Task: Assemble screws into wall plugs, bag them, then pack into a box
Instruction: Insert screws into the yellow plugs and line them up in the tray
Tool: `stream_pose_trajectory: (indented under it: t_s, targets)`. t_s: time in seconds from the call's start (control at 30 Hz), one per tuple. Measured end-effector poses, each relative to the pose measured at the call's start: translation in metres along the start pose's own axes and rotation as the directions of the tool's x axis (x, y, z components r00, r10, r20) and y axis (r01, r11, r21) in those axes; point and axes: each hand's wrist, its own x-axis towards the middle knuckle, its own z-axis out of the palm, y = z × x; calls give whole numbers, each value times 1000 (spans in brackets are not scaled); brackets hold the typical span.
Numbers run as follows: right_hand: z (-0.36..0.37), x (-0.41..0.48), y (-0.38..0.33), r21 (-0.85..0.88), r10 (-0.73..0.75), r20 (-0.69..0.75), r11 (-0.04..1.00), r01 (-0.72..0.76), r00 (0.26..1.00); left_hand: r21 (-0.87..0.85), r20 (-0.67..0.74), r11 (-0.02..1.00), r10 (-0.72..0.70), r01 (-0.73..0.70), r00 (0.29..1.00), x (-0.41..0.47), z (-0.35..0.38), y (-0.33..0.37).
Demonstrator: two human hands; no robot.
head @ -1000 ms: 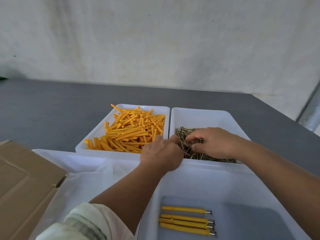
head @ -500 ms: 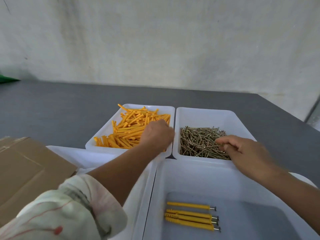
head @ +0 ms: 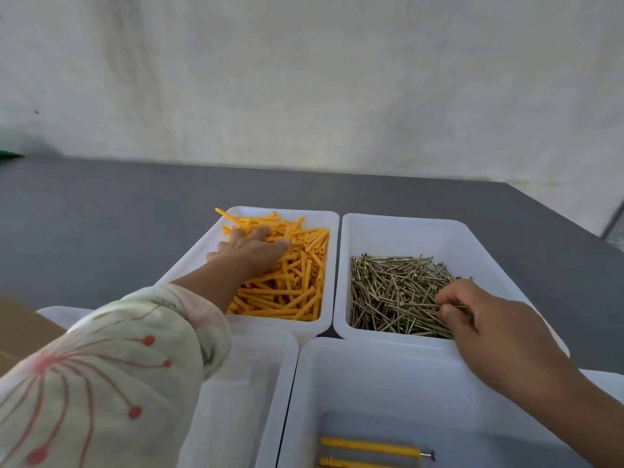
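Parting over the screw tray (head: 405, 231), your hands now work separate bins. Left hand (head: 251, 246) has moved onto the wall plugs (head: 290, 285), fingers spread flat, nothing gripped yet. Right hand (head: 486, 319) pinches one of the screws (head: 388, 292) at the pile's near edge; next pairing looks underway.

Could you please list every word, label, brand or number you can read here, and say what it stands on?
None: no text can be read anywhere.
The white trays, cardboard box, wall plugs and screws bear no visible print; the sleeve shows only a red pattern.
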Motion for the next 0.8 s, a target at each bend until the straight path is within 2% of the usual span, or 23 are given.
stream_pose_trajectory:
  t_s: [0.1,0.3,0.5,0.7,0.8]
  targets:
    - [0,1,1,3,-4,-2,1000,4,1000,-41,44,998,40,-38,998,2,-6,3]
    - [-1,0,0,23,2,40,1000,-3,999,-26,46,982,187,-186,981,-17,-13,-1]
    - [-2,-1,0,47,12,48,999,-15,999,116,99,945,296,-306,950,-49,-10,-1]
    - [-2,-1,0,54,16,56,998,-19,998,193,98,915,340,-353,935,-77,-8,0]
    - [-3,-1,-1,70,16,56,997,-20,998,160,101,915,359,-372,928,-88,-10,0]
